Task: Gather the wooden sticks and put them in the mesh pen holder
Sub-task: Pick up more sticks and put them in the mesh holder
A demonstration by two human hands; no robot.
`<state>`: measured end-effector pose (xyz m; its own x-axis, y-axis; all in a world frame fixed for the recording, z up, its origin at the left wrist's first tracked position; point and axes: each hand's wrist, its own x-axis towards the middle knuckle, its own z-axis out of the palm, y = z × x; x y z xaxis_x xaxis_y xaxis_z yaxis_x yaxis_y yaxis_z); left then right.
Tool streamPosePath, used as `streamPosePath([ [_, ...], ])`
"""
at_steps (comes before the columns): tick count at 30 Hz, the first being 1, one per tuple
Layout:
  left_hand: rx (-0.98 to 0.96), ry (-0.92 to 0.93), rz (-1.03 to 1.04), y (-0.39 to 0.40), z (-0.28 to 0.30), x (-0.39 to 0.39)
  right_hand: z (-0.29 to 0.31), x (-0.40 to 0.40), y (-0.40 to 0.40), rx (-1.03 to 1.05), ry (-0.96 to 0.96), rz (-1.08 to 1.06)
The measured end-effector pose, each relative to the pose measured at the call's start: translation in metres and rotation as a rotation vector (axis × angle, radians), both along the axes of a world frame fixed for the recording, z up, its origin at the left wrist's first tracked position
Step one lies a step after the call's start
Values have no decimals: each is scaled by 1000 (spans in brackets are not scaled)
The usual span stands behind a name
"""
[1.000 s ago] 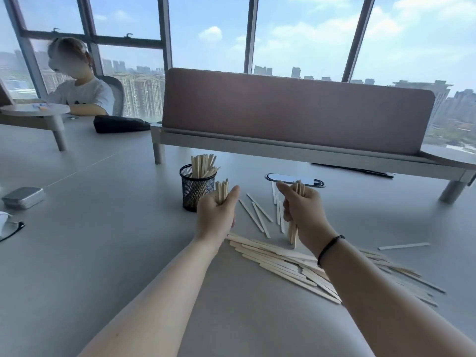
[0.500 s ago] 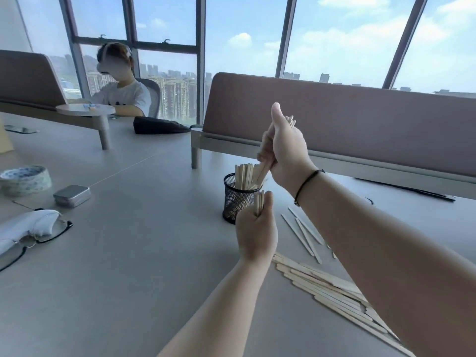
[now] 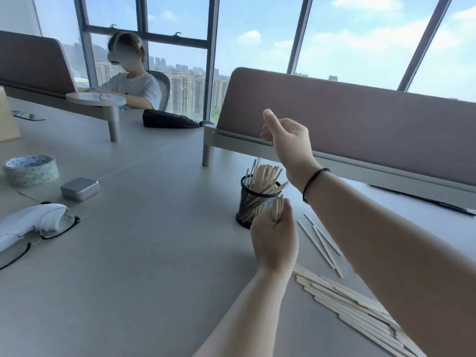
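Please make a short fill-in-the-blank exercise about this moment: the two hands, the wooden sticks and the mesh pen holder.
1. The left hand holds a small bundle of ____.
2. The right hand, raised above the mesh pen holder, holds ____.
3. A black band is worn on the ____ wrist.
4. The loose sticks lie flat on the ____.

Missing words: sticks; nothing; right; table

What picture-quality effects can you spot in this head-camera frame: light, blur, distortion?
Head view: bright daylight from the windows backlights the scene; wide-angle distortion tilts and bends the desk divider; motion blur softens the right hand above the mesh pen holder; shadows on the table are faint.
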<state>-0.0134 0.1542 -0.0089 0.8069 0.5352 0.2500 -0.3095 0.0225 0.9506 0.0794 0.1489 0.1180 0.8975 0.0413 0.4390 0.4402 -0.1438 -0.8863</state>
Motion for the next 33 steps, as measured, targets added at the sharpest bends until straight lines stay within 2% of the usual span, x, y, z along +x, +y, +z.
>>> streamPosePath([
  [3,-27,-2,-4,2,1,0,8,-16,-13,-115,-134,12],
  [6,-40,-6,10,3,-1,4,-2,-40,-30,-233,-19,274],
  [8,-26,-4,13,4,-2,5,-20,-54,-38,-404,56,358],
  [10,-11,-13,20,4,-3,7,-36,-59,-43,-517,44,330],
  [15,118,-18,72,5,1,1,-47,-72,-49,-483,-63,250],
  [19,173,7,101,4,9,-9,-46,-79,-51,-793,-264,106],
  [21,207,-59,77,3,9,-10,-43,-76,-53,-930,-309,27],
  [23,240,-126,48,3,7,-6,-38,-73,-53,-1005,-313,36],
  [27,220,-64,-48,4,3,-7,-22,-63,-50,-957,-264,99],
  [31,47,117,-119,6,-7,-4,17,-37,-58,-605,-299,-77],
  [33,30,180,-156,6,-9,-2,30,-21,-61,-427,-332,-212],
])
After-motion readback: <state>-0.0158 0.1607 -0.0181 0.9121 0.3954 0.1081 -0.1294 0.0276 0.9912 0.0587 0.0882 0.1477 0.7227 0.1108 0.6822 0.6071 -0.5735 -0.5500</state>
